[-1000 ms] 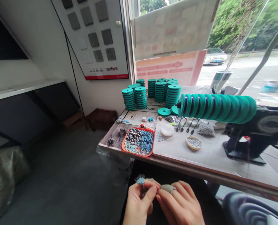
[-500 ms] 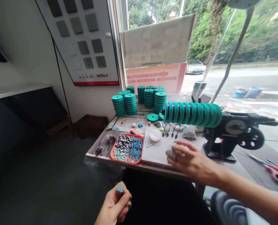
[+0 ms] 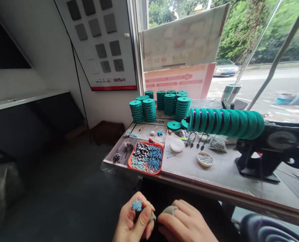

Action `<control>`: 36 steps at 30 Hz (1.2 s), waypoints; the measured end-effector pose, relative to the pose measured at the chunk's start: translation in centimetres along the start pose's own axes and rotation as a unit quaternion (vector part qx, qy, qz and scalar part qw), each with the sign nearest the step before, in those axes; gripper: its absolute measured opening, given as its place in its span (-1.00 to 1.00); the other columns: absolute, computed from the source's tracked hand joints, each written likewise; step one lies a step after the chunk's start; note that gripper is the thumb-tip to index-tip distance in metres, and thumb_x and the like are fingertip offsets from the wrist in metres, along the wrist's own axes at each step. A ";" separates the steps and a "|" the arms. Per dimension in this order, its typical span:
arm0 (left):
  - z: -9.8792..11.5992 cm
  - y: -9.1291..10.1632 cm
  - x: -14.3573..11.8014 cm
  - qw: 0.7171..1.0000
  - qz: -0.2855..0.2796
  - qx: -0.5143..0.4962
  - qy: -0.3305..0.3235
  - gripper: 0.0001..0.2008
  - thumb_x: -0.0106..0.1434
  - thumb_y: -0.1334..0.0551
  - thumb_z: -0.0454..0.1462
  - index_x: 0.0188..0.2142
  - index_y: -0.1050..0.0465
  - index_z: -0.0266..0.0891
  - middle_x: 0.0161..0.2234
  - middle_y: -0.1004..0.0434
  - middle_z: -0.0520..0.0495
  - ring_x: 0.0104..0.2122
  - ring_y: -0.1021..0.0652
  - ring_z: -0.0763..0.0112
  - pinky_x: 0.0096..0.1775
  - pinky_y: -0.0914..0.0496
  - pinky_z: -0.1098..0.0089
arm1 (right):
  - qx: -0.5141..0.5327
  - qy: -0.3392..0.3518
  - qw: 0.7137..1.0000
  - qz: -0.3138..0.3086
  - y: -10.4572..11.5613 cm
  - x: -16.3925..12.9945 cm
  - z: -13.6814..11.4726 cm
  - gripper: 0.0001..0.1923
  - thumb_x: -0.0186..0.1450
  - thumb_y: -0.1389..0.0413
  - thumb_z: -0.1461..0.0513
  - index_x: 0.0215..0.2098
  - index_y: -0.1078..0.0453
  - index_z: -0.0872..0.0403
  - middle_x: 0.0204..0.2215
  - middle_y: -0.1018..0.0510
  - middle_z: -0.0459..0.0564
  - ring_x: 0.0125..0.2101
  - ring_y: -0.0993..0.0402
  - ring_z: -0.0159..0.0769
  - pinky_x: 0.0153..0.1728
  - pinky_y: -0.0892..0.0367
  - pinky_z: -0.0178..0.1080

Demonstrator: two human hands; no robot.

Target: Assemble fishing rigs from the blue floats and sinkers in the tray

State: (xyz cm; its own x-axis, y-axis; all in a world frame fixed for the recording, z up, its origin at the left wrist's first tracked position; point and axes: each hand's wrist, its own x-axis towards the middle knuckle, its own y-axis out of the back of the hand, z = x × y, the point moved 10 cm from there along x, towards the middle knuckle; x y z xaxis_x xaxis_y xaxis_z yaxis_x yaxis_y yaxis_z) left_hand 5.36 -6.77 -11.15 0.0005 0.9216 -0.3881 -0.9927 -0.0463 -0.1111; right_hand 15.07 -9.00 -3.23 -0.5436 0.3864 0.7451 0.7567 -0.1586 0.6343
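Head view: wood-grain table [image 3: 124,162] by a big window [image 3: 242,47], dark grey floor [image 3: 63,188] to the left. Pale panel [image 3: 111,75] with grey squares on the wall, low brown stool [image 3: 107,131] below. Ridged columns of green discs [image 3: 169,103] at the back of the table, plus more in a ribbed row on a black metal machine [image 3: 280,141] at the right. Up front, an orange tray [image 3: 156,172] with heaps of shiny grey slugs, slim blue tubes and pale green bits. Then a round tub [image 3: 205,165] of grey beads, a crinkly clear bag [image 3: 217,144] of grey bits, a smooth white disc [image 3: 177,145]. As for the bundle [image 3: 137,205]: thin pieces with knobbly blue ends, pinched between thumb and curled fingers of the left hand [image 3: 134,218], below the table's front edge. Right hand [image 3: 182,222] just beside, not touching, with fingers bunched inward and a wrinkly grey cot [image 3: 170,210] on one. Can't tell about a pinch there because of hidden fingertips.
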 end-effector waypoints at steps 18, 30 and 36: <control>10.7 2.6 11.2 0.775 0.068 0.607 -0.162 -0.80 0.03 -0.14 -0.29 -0.37 -0.50 -0.21 -0.26 -0.44 -0.03 -0.29 -0.45 0.61 -0.15 -0.33 0.54 | 0.151 -0.171 0.969 0.096 0.4 -2.0 4.1 -0.93 0.27 0.03 0.33 -0.38 -0.24 0.09 -0.56 -0.35 -0.14 -0.56 -0.31 -0.53 -0.54 -0.25 -0.51; 11.9 2.2 10.7 0.794 0.064 0.580 -0.173 -0.86 0.02 -0.14 -0.31 -0.47 -0.47 -0.28 -0.31 -0.46 -0.03 -0.34 -0.40 0.68 -0.19 -0.27 0.60 | 0.159 -0.206 0.958 0.121 1.8 -1.9 5.0 -0.93 0.26 0.01 0.34 -0.36 -0.27 0.09 -0.52 -0.41 -0.12 -0.53 -0.38 -0.52 -0.50 -0.31 -0.53; 7.3 1.8 4.6 0.880 0.077 0.442 -0.156 -0.73 0.06 -0.17 -0.11 -0.35 -0.42 -0.27 -0.33 -0.48 0.03 -0.39 -0.43 0.78 -0.35 -0.28 0.76 | 0.126 -0.228 0.956 0.132 2.7 -2.8 5.6 -0.94 0.26 0.00 0.32 -0.34 -0.30 0.07 -0.50 -0.45 -0.12 -0.50 -0.43 -0.51 -0.45 -0.33 -0.55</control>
State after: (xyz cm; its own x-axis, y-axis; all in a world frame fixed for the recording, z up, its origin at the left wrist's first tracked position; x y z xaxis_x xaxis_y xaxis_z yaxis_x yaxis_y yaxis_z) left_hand 2.68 0.21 -6.42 -0.0393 0.9979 -0.0515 -0.6833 0.0108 0.7301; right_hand 20.71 -5.43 -4.78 -0.1503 0.7277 0.6692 0.9406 -0.1031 0.3234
